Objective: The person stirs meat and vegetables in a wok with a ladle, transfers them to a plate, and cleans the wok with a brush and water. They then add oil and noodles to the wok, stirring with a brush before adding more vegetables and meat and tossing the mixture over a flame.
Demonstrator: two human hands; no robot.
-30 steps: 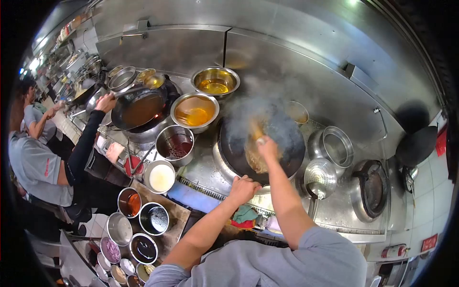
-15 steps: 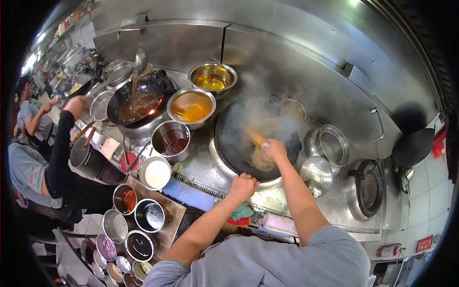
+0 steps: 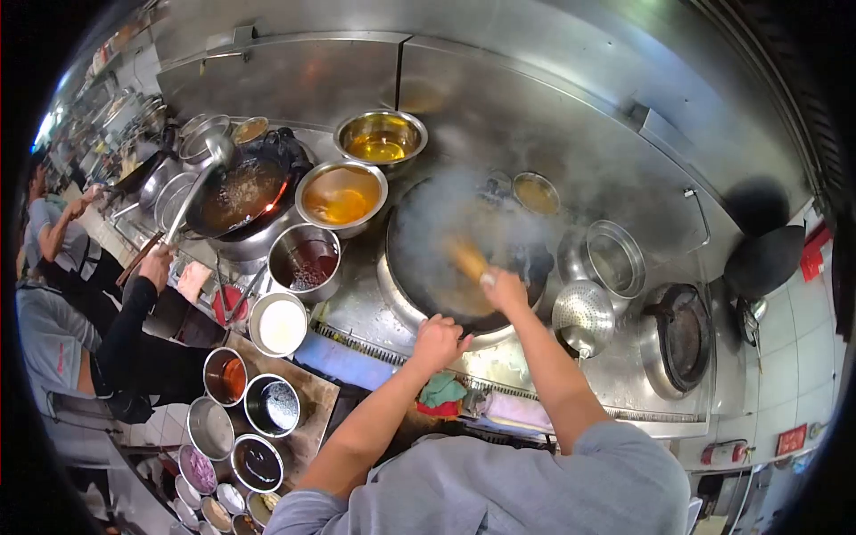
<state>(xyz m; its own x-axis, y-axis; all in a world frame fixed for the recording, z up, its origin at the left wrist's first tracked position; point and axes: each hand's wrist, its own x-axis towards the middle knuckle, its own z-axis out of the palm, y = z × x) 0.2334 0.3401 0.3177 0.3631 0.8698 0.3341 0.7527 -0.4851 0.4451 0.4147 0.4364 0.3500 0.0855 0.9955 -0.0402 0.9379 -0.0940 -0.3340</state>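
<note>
A large dark wok point(image 3: 410, 241) sits on the burner in front of me, with steam hiding much of its inside. My right hand point(image 3: 502, 290) is closed around a yellowish bamboo wok brush point(image 3: 466, 256), which points down into the wok. The brush's far end is blurred in steam and brownish liquid. At the wok's near rim, my left hand point(image 3: 439, 343) has its fingers curled over the edge and its thumb sticking out to the right; the exact grip is hidden. Right of the wok rests a perforated strainer point(image 3: 583, 314).
Left of the wok stand bowls of yellow oil point(image 3: 382, 138) and orange liquid point(image 3: 343, 198), plus a pot of dark red liquid point(image 3: 305, 260). Further left, a co-worker's hand point(image 3: 157, 266) holds a long ladle over another wok point(image 3: 241, 201). A second burner point(image 3: 682, 343) is at the right.
The view has shifted slightly. My right hand keeps the brush in the wok, and my left stays at the rim. The co-worker's raised ladle has come down over the other wok.
</note>
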